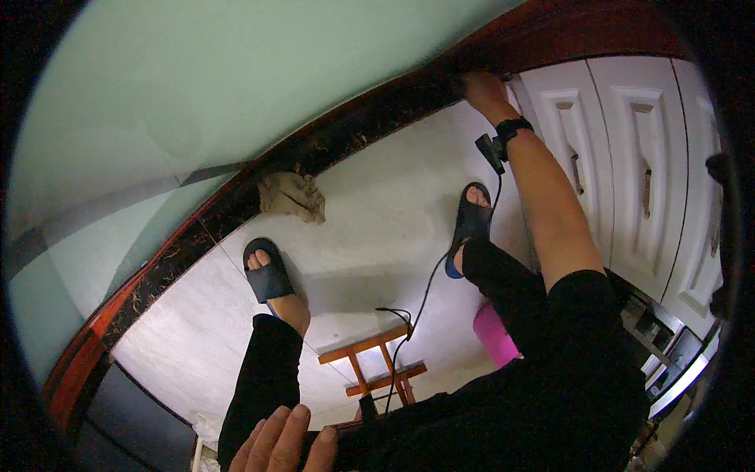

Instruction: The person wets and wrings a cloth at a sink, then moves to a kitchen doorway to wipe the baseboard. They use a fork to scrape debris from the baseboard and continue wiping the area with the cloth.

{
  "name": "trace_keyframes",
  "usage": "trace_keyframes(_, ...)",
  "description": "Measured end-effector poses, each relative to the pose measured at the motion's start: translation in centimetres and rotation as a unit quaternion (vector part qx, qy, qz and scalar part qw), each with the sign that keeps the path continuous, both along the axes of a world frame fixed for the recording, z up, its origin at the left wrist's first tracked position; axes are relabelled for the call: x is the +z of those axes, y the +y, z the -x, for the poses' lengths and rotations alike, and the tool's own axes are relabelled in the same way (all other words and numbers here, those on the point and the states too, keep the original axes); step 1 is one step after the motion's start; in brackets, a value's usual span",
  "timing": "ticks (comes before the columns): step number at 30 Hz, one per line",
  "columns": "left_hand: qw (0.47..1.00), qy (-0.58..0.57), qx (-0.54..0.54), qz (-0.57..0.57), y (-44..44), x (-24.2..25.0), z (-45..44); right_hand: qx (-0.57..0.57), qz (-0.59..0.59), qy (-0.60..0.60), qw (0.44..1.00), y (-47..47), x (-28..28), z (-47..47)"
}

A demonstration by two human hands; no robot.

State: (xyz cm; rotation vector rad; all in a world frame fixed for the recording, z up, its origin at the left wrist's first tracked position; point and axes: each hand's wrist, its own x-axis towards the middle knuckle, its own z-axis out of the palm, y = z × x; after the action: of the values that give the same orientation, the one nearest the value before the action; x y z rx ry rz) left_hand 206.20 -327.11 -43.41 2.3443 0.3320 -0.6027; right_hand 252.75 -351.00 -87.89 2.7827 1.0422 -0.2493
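Observation:
My right hand [488, 97] reaches to the dark marble threshold strip [348, 138], close to the corner of the white cabinets. Its fingertips are lost in shadow, so whether it grips anything cannot be made out. Around that wrist is a black strap [512, 130] with a small black device [491, 154] on a cable. My left hand [277, 439] is partly cut off by the bottom edge, over my dark-trousered leg, with its thumb apart and nothing visible in it. A crumpled brown rag [292, 197] lies against the strip, between my hands.
Pale green glass panels [236, 76] rise beyond the strip. White panelled cabinet doors [643, 153] stand at right. A wooden stool frame [383, 360] and a pink plastic object [495, 336] are below me. A black cable [427, 283] crosses the tiled floor [365, 236] near my slippered feet.

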Motion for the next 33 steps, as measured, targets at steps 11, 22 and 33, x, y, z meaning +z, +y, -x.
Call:
trace_keyframes(11, 1.0, 0.004, 0.008, 0.006, -0.2, 0.3, 0.2, -0.09, 0.069, 0.052, 0.992, 0.5, 1.4, 0.5)
trace_keyframes(22, 1.0, 0.018, 0.008, 0.011, 0.3, -0.1, -0.1, -0.059, 0.109, 0.101, 0.987, -2.6, 0.7, -0.5)
trace_keyframes(33, 0.999, 0.03, -0.002, 0.014, -0.1, -0.5, -0.6, -0.111, 0.058, 0.087, 0.988, 0.0, 0.9, 1.9)
